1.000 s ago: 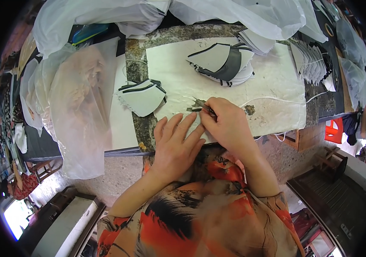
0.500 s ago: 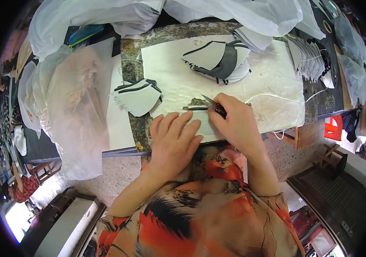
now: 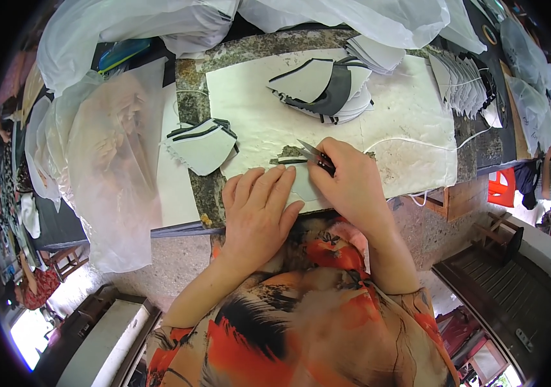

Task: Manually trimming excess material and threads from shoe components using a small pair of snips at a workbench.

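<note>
My left hand [image 3: 259, 200] lies flat, fingers stretched out, over a light grey fabric piece [image 3: 302, 187] at the near edge of the work surface. A black strip [image 3: 291, 161] runs along that piece's far edge, by my fingertips. In my right hand [image 3: 351, 179] is a small pair of dark-handled scissors [image 3: 314, 155], its pointed blades parted and directed to the far left, just above the strip. My left palm and fingers hide much of the piece.
A white sheet [image 3: 411, 116] covers a worn board [image 3: 192, 77]. Black-trimmed grey pieces are stacked at the left [image 3: 203, 147] and farther back [image 3: 327, 90]. A tied bundle [image 3: 459, 84] stands at the right, near a white cord [image 3: 417, 147]. Plastic bags [image 3: 111, 168] drape the left side.
The scissor blades have parted wider near the black strip. My left hand has slid slightly and its fingers lie closer together. The whole view has shifted a little.
</note>
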The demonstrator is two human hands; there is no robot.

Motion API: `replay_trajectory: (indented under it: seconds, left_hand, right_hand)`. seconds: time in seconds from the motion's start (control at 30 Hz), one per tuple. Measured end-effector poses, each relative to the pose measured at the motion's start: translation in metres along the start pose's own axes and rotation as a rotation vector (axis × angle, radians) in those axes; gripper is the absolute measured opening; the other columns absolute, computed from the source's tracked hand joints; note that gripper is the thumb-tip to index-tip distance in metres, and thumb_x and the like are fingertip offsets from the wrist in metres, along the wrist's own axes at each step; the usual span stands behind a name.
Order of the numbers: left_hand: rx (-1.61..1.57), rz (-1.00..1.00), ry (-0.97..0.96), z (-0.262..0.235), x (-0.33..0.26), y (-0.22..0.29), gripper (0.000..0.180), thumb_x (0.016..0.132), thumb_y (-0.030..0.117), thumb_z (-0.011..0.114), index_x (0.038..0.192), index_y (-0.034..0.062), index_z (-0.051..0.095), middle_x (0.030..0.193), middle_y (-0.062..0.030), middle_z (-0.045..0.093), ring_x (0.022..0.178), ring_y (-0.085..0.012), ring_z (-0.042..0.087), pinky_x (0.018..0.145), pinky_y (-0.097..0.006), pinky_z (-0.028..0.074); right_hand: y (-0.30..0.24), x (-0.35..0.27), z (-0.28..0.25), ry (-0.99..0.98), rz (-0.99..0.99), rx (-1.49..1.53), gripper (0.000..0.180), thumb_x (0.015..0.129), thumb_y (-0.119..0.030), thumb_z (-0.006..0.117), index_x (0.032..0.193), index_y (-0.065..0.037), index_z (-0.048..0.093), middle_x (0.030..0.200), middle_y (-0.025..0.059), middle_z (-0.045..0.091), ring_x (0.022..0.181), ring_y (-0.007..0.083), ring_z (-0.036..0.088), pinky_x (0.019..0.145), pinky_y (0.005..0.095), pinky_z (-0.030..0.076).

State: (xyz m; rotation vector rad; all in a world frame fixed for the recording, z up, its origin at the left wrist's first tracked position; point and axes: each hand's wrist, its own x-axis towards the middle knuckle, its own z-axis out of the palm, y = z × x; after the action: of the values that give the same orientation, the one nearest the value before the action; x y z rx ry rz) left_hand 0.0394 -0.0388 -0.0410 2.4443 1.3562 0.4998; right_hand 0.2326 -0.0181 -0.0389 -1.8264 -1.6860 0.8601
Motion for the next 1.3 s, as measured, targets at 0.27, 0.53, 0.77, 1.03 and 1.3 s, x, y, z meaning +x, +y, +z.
replay_trajectory:
  seconds: [0.27,0.53,0.77,1.03,1.3]
  left_hand:
    - [0.015,-0.01,-0.005,0.0,0.005,0.005,0.051,0.086,0.029,0.077,0.13,0.0078,0.065,0.126,-0.0064,0.063,0.12,-0.0291,0.053,0.104,-0.045,0.036]
    - [0.005,-0.027,-0.012,0.001,0.009,0.007,0.049,0.085,0.029,0.077,0.127,0.008,0.066,0.122,-0.0067,0.063,0.116,-0.029,0.053,0.101,-0.045,0.036]
    - [0.015,-0.034,-0.019,0.0,0.013,0.011,0.045,0.085,0.029,0.077,0.126,0.0118,0.067,0.118,-0.0066,0.061,0.115,-0.0294,0.051,0.1,-0.046,0.036]
    - [0.039,-0.033,-0.094,-0.006,0.02,0.015,0.042,0.088,0.028,0.073,0.129,0.0211,0.068,0.111,-0.0063,0.057,0.113,-0.0284,0.049,0.098,-0.047,0.034]
    - [0.104,-0.017,-0.155,-0.009,0.024,0.017,0.046,0.088,0.026,0.072,0.134,0.0266,0.066,0.109,-0.0069,0.054,0.11,-0.0282,0.048,0.096,-0.048,0.033]
  right_hand:
    - [-0.002,-0.001,-0.005,-0.007,0.004,0.042,0.021,0.087,-0.018,0.067,0.094,0.0,0.06,0.083,0.0206,0.062,0.077,0.0414,0.061,0.07,0.0455,0.049]
    - [0.002,-0.003,-0.012,-0.011,0.032,0.002,0.019,0.087,-0.018,0.065,0.092,-0.001,0.06,0.083,0.0205,0.062,0.078,0.0416,0.061,0.07,0.0458,0.049]
    - [0.003,-0.003,-0.016,-0.039,0.044,-0.026,0.02,0.087,-0.02,0.065,0.093,-0.001,0.061,0.085,0.0196,0.063,0.079,0.0408,0.062,0.071,0.0457,0.049]
    - [0.006,-0.002,-0.02,-0.039,0.078,-0.027,0.02,0.086,-0.019,0.066,0.093,-0.001,0.061,0.083,0.0199,0.063,0.076,0.0398,0.061,0.069,0.0439,0.049]
    - [0.011,0.001,-0.026,-0.013,0.06,0.006,0.022,0.086,-0.017,0.069,0.096,0.001,0.061,0.08,0.0192,0.061,0.07,0.035,0.058,0.067,0.0409,0.048]
